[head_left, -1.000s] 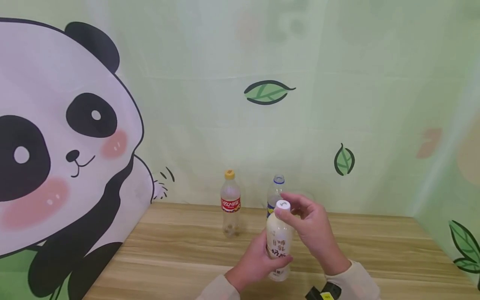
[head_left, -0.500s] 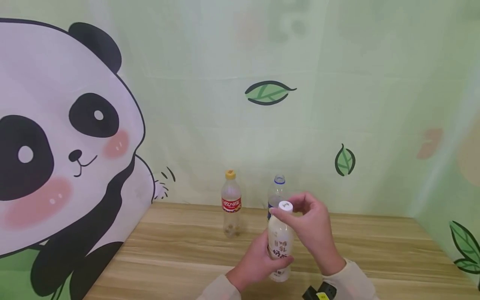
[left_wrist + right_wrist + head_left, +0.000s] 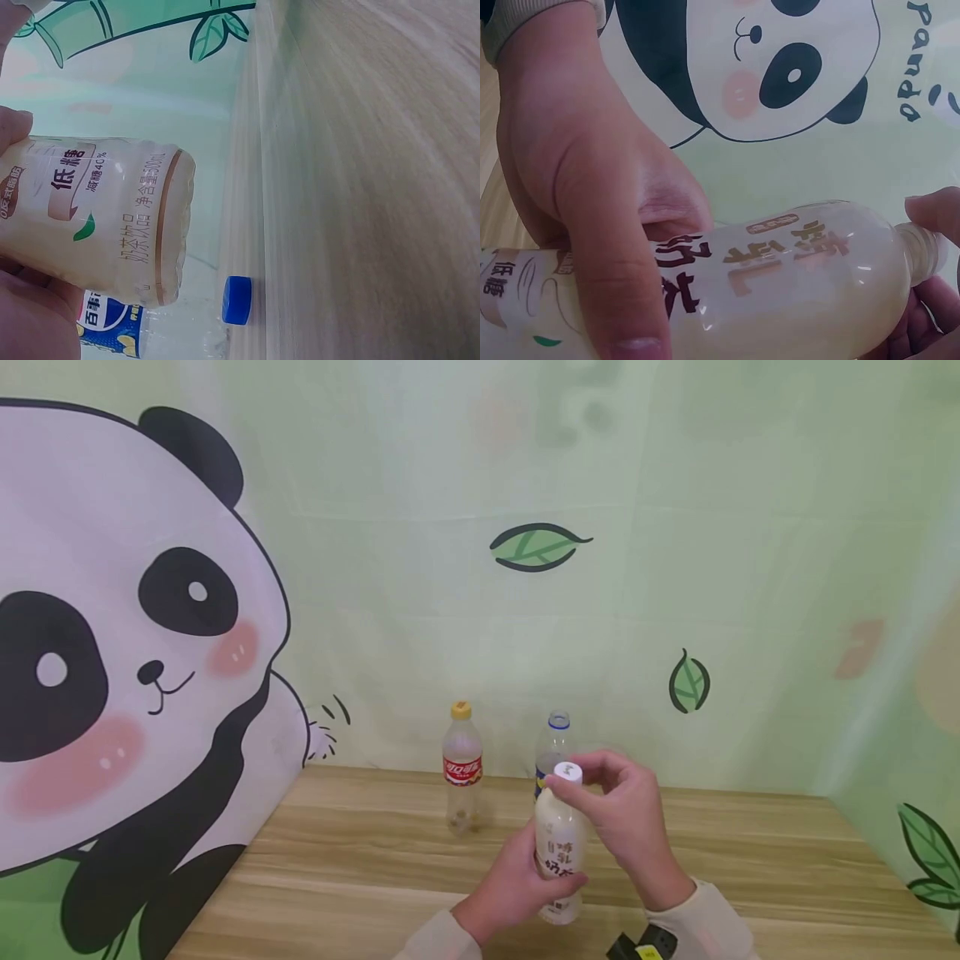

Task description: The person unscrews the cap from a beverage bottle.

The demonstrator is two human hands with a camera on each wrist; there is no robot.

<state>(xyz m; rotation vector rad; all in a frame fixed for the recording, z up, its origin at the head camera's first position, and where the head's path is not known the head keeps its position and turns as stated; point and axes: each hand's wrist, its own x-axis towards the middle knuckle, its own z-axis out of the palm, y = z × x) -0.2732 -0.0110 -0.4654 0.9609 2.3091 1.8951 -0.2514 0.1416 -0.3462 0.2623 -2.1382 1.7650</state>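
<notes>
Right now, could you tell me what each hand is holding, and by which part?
The left hand grips the cream plastic milk-tea bottle round its body; the right hand pinches its white cap.

The milk tea bottle (image 3: 559, 852) is held upright over the near part of the table (image 3: 360, 868), with the left hand (image 3: 513, 885) wrapped round its lower body and the right hand (image 3: 626, 814) up at its cap (image 3: 567, 771). Right behind it an uncapped bottle (image 3: 553, 745) is stood, a cola bottle (image 3: 462, 768) to the left of that, both near the back wall. A loose cap (image 3: 237, 300) is found on the table just beside them.
</notes>
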